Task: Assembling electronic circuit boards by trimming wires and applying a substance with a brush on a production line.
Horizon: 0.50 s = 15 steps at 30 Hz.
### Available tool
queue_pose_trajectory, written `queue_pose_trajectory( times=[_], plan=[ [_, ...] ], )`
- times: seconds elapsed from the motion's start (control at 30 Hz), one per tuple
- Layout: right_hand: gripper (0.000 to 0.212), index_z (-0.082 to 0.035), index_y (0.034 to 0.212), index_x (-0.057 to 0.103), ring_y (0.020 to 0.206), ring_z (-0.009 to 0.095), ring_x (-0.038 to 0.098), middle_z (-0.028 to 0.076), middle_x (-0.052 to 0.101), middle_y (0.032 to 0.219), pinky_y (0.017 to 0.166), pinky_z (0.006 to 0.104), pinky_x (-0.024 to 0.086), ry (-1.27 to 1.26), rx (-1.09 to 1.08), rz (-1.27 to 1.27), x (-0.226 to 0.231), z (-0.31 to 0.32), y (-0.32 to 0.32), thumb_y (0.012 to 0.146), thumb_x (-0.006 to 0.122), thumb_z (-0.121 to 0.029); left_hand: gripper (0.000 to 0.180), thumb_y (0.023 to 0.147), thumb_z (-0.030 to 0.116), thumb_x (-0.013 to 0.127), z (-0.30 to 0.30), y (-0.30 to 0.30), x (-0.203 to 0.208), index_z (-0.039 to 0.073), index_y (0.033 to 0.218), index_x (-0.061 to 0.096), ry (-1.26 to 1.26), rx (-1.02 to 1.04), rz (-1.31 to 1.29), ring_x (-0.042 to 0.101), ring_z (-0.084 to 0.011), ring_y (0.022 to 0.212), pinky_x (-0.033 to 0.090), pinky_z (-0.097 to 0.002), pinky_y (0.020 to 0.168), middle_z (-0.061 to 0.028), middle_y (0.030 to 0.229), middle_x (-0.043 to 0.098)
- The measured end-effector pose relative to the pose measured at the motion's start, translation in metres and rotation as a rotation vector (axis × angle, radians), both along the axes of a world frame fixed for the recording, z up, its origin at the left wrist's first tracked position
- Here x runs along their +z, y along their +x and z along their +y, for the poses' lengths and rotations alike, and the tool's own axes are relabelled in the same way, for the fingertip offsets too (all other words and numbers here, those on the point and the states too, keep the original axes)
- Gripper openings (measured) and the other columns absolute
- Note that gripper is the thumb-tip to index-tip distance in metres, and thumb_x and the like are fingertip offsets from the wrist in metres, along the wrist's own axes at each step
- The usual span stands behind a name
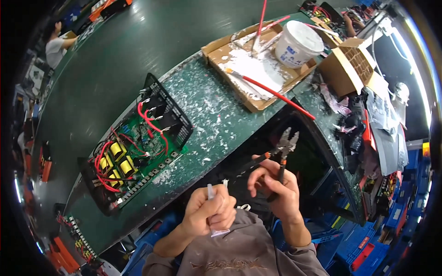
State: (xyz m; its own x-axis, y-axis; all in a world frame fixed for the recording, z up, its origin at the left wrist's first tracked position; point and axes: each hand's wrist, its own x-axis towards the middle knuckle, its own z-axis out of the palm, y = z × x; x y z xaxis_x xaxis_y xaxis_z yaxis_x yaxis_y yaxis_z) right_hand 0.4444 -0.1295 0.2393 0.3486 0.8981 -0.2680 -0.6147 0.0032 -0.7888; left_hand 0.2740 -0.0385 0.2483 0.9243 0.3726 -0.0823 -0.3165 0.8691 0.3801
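Observation:
My left hand [209, 212] is closed around a small clear plastic tube or strip [211, 192] that sticks up from my fist, close to my chest. My right hand [276, 184] grips a pair of pliers [282, 152] by the black and orange handles, jaws open and pointing up. Both hands hover over the dark gap in front of the green workbench [207, 110]. To the left on the bench lies a green circuit board [133, 152] with yellow coils, red wires and a black heat sink.
A cardboard tray [248, 69] smeared with white paste holds red-handled brushes and a white bucket [299, 43]. Cardboard boxes [352, 64] and clutter fill the right side. Blue bins stand below. Another person [57, 46] sits at far upper left beyond the dark conveyor.

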Motion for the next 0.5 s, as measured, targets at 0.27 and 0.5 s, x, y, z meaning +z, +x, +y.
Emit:
queue_pose_trajectory(
  times=[0.27, 0.5],
  plan=[
    [0.052, 0.012, 0.128, 0.045, 0.096, 0.028, 0.057, 0.019, 0.056, 0.112, 0.080, 0.0397, 0.047, 0.010, -0.013, 0.040, -0.016, -0.006, -0.003, 0.084, 0.060, -0.013, 0.028, 0.095, 0.018, 0.056, -0.002, 0.000, -0.005, 0.002, 0.076, 0.045, 0.035, 0.043, -0.056, 0.034, -0.0065, 0.043, 0.026, -0.0247, 0.041, -0.0010, 0.056, 0.039],
    [0.051, 0.006, 0.136, 0.040, 0.131, 0.044, 0.038, 0.033, 0.040, 0.137, 0.104, 0.0517, 0.038, 0.110, 0.106, 0.228, -0.011, -0.001, -0.011, 0.091, 0.053, -0.013, 0.024, 0.096, 0.014, 0.053, -0.002, -0.009, -0.012, -0.009, 0.089, 0.053, 0.052, 0.097, -0.009, 0.033, -0.0068, 0.041, 0.026, -0.0258, 0.042, -0.0020, 0.051, 0.041]
  ],
)
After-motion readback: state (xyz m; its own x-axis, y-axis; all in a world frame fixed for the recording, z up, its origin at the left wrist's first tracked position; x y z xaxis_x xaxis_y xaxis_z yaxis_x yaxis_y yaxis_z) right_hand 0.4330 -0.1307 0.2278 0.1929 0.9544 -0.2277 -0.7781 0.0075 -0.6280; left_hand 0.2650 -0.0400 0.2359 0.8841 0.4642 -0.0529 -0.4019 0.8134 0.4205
